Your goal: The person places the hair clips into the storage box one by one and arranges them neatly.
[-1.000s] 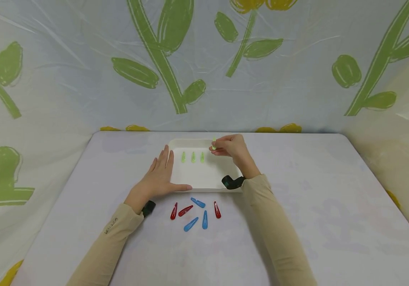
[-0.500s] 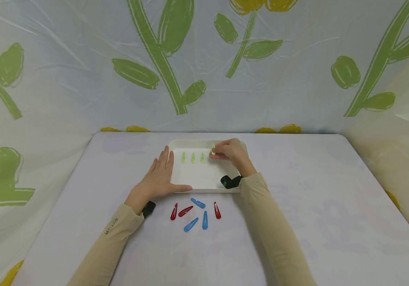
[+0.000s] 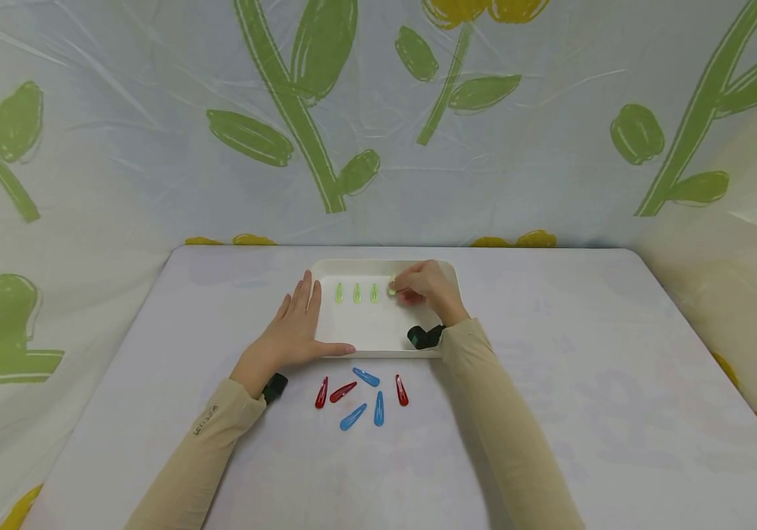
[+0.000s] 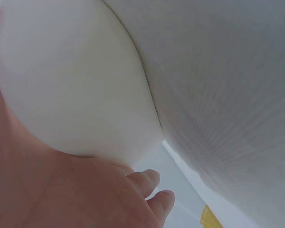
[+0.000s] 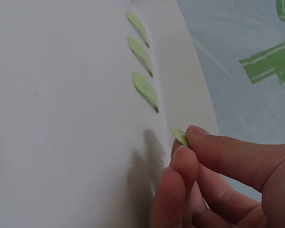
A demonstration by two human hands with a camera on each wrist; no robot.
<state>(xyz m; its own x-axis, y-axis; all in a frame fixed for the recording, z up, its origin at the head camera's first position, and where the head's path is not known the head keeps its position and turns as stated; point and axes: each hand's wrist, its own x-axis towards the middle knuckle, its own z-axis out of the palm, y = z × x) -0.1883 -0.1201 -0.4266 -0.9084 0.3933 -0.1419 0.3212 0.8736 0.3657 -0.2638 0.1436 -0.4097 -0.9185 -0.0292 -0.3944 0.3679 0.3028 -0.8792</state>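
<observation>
My right hand (image 3: 426,285) pinches a light green hair clip (image 5: 179,136) between thumb and fingertips, over the far right part of the white tray (image 3: 378,331). To its left, three matching green hair clips (image 3: 357,294) lie in a row inside the tray, upright and evenly spaced. My left hand (image 3: 295,324) is spread along the tray's left side, its thumb lying along the front rim and its fingers pointing away from me. In the left wrist view, the palm (image 4: 85,190) lies against the tray's outer wall (image 4: 80,85).
In front of the tray, several loose hair clips lie on the white table (image 3: 590,383): blue ones, such as one blue clip (image 3: 379,408), and red ones, such as one red clip (image 3: 402,390). A leaf-patterned sheet (image 3: 484,169) hangs behind the table.
My right hand has come down and slightly toward me with the green hair clip, lower into the tray beside the row. The left hand has stayed in place.
</observation>
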